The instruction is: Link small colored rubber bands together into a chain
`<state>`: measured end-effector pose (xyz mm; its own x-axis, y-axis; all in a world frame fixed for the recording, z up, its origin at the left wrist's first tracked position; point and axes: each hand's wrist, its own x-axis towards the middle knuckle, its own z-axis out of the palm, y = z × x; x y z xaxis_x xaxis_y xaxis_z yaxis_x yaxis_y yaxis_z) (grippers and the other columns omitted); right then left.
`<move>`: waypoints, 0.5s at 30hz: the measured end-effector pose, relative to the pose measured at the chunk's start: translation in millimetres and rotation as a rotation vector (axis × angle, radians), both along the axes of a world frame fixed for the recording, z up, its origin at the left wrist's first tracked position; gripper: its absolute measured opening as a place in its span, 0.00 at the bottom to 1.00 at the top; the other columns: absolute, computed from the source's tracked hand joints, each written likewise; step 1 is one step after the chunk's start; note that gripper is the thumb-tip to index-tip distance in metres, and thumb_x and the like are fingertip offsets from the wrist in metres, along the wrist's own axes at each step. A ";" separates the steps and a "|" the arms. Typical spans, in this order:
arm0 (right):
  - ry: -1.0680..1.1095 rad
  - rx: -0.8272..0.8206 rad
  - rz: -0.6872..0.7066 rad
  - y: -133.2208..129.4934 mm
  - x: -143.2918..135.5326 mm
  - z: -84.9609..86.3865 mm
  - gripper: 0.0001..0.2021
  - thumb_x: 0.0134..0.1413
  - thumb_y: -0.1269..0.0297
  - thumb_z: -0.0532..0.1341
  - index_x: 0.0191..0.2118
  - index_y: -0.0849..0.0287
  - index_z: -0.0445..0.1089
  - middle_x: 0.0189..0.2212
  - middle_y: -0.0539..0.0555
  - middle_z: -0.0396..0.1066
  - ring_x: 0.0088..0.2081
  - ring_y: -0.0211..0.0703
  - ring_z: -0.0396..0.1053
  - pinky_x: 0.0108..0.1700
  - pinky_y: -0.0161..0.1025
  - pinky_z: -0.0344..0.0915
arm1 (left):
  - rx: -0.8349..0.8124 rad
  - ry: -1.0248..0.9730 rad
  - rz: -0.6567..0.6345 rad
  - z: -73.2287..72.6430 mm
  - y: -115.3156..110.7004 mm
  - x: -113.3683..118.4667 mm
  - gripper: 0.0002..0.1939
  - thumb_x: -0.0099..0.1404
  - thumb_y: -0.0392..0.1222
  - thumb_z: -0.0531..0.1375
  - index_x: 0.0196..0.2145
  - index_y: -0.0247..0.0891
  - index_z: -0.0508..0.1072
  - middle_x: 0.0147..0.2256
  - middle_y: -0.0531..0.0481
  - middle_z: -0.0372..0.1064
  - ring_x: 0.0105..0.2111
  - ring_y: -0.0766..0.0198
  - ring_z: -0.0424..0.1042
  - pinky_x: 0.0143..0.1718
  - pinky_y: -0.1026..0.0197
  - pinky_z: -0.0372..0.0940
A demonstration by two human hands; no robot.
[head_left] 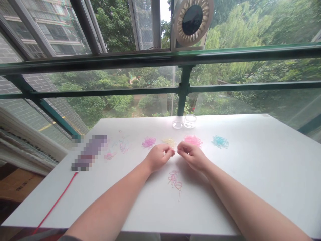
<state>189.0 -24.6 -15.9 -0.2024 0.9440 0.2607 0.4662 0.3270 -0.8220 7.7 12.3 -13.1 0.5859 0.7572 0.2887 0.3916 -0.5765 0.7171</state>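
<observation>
My left hand (160, 156) and my right hand (192, 155) are close together over the middle of the white table (250, 160), each in a pinch. A thin, pale strand seems to span the small gap between the fingertips; it is too small to make out. Behind them lie piles of thin loops: purple (149, 142), yellow (168, 141), pink (193, 140) and teal (220, 141). Nearer me, below the hands, is a loose pinkish chain or tangle of loops (175, 180). Mixed pink and pale blue loops (123, 147) are scattered to the left.
A clear round container (190, 121) and a clear lid (177, 125) stand at the back edge. On the left lies a pixelated dark object (90, 152) with a red cable (57, 202). Beyond the table are a green railing (120, 92) and windows.
</observation>
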 end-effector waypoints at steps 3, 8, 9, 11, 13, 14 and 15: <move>0.026 -0.002 -0.052 3.0 1.0 -2.5 0.04 0.50 0.69 0.54 0.27 0.58 0.61 0.21 0.46 0.56 0.24 0.35 0.54 0.29 0.35 0.53 | 0.028 -0.016 0.009 -1.6 0.7 0.2 0.10 0.60 0.42 0.56 0.26 0.37 0.73 0.27 0.52 0.71 0.29 0.67 0.67 0.33 0.65 0.60; 0.005 -0.006 -0.149 6.3 2.3 -3.5 0.03 0.50 0.69 0.54 0.27 0.58 0.61 0.20 0.46 0.56 0.24 0.35 0.55 0.29 0.35 0.53 | 0.073 -0.078 -0.008 0.8 -1.3 -1.3 0.05 0.56 0.40 0.61 0.24 0.37 0.74 0.25 0.52 0.71 0.27 0.68 0.66 0.33 0.65 0.61; -0.005 -0.004 -0.177 6.8 2.7 -3.4 0.03 0.49 0.69 0.54 0.26 0.58 0.61 0.20 0.46 0.56 0.24 0.36 0.55 0.29 0.35 0.53 | 0.093 -0.081 -0.029 2.1 -2.6 -1.4 0.05 0.56 0.39 0.61 0.24 0.37 0.73 0.25 0.52 0.71 0.27 0.67 0.66 0.33 0.64 0.61; -0.019 -0.002 -0.223 7.4 3.3 -3.3 0.04 0.49 0.69 0.54 0.26 0.58 0.60 0.20 0.46 0.57 0.24 0.36 0.56 0.29 0.35 0.54 | 0.145 -0.081 -0.073 4.6 -5.4 -1.1 0.05 0.55 0.38 0.61 0.23 0.37 0.73 0.24 0.52 0.71 0.27 0.67 0.65 0.33 0.64 0.60; -0.024 -0.001 -0.240 6.9 2.9 -3.0 0.04 0.49 0.69 0.54 0.25 0.58 0.60 0.20 0.46 0.58 0.24 0.36 0.56 0.29 0.35 0.54 | 0.190 -0.079 -0.094 5.6 -7.1 -0.7 0.06 0.55 0.37 0.60 0.22 0.36 0.72 0.23 0.52 0.70 0.27 0.67 0.64 0.33 0.63 0.60; -0.026 0.001 -0.236 6.3 2.3 -2.8 0.04 0.49 0.68 0.54 0.25 0.58 0.60 0.19 0.46 0.58 0.24 0.36 0.56 0.29 0.35 0.54 | 0.201 -0.081 -0.090 5.4 -7.1 -0.7 0.06 0.55 0.37 0.60 0.22 0.36 0.72 0.22 0.52 0.69 0.26 0.67 0.63 0.33 0.63 0.60; -0.028 0.003 -0.227 5.6 1.5 -2.4 0.03 0.48 0.68 0.54 0.26 0.58 0.61 0.19 0.46 0.57 0.24 0.36 0.56 0.29 0.35 0.54 | 0.202 -0.084 -0.078 4.7 -6.5 -0.8 0.06 0.55 0.37 0.60 0.21 0.36 0.72 0.22 0.52 0.69 0.26 0.67 0.63 0.32 0.63 0.60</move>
